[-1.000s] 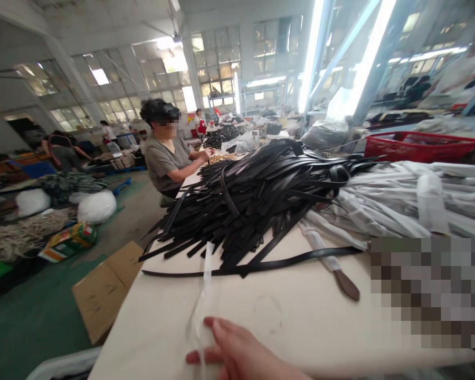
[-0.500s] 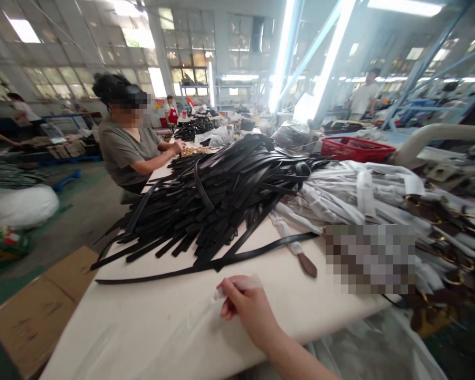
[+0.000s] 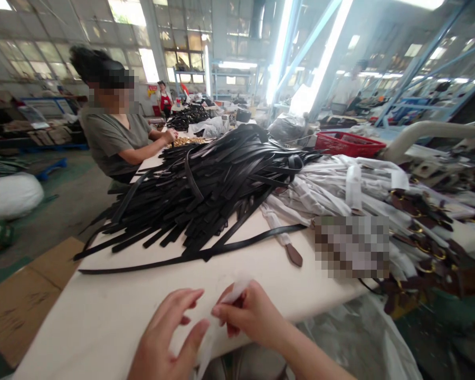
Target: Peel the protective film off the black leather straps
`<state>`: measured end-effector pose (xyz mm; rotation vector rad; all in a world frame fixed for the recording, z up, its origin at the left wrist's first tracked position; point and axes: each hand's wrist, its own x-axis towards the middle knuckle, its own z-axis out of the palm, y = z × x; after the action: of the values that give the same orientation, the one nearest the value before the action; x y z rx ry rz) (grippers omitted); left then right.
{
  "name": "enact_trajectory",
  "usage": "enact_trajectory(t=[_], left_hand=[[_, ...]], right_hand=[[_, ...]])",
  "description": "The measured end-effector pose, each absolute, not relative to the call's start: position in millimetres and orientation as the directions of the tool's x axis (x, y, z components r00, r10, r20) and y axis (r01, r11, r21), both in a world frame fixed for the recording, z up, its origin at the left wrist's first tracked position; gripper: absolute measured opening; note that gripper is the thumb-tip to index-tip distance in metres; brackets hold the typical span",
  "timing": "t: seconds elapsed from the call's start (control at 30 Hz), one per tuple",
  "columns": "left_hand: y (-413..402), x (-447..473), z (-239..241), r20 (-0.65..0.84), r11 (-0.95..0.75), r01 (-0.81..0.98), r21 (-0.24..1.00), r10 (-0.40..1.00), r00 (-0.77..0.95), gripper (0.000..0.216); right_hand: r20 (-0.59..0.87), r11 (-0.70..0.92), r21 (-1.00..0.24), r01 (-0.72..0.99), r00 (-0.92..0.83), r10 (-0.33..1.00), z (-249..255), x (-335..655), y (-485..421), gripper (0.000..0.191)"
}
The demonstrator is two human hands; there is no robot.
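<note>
Two hands (image 3: 206, 332), one clear sleeve (image 3: 221, 311)

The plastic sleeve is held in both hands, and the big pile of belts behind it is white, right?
Not quite. Both hands, left and right, do hold the clear plastic sleeve, but the head view shows the big pile of belts behind it is black, not white.
</note>
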<state>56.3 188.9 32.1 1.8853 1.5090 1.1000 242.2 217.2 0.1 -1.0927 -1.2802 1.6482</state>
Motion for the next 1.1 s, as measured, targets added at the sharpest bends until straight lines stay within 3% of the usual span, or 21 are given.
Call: enact_trajectory(t=[0.13,0.3,0.37,0.43,0.57,0.67,0.83,0.97,1.1], left_hand=[[207.4,96.2,37.3,0.115,-0.221,0.460,0.860,0.962,0.246,0.010],[206.2,108.2,29.1,-0.127,0.057,0.368,0.928,0.978,0.169,0.015],[203.8,106.0,25.4,-0.163,0.107,0.301,0.948,0.973,0.166,0.019],[201.8,104.2,22.8,-0.194,0.142,0.266,0.953,0.964,0.180,0.021],[197.9,104.1,20.6,-0.229,0.194,0.203,0.960,0.958,0.169,0.025],[195.6,103.0,21.8,-0.273,0.255,0.137,0.957,0.953,0.134,0.027],[192.9,96.1,24.3,-0.319,0.306,0.109,0.946,0.939,0.131,0.024],[189.1,90.7,22.1,-0.199,0.180,0.230,0.956,0.978,0.061,0.024],[186.1,86.3,21.7,-0.138,0.114,0.286,0.951,0.988,0.064,0.020]], right_hand=[[-0.187,-0.171,-0.982,0.076,-0.388,0.902,6.7,252.6,206.0,0.022],[-0.178,-0.128,-0.968,0.214,-0.234,0.956,-1.4,260.2,199.9,0.047],[-0.161,-0.136,-0.983,0.121,-0.225,0.961,-2.6,260.9,200.7,0.041],[-0.136,-0.162,-0.982,-0.093,-0.242,0.961,-0.2,260.9,203.1,0.032],[-0.064,-0.316,-0.801,-0.508,-0.452,0.890,8.0,260.3,208.8,0.056],[-0.072,-0.354,-0.732,-0.582,-0.451,0.890,7.9,259.1,211.3,0.054],[-0.203,-0.346,-0.826,-0.444,-0.340,0.918,-4.2,254.5,212.6,0.032],[-0.228,-0.290,-0.880,-0.376,-0.201,0.953,-11.1,251.2,212.0,0.037],[-0.158,-0.173,-0.960,-0.222,-0.085,0.984,-6.7,254.2,208.8,0.035]])
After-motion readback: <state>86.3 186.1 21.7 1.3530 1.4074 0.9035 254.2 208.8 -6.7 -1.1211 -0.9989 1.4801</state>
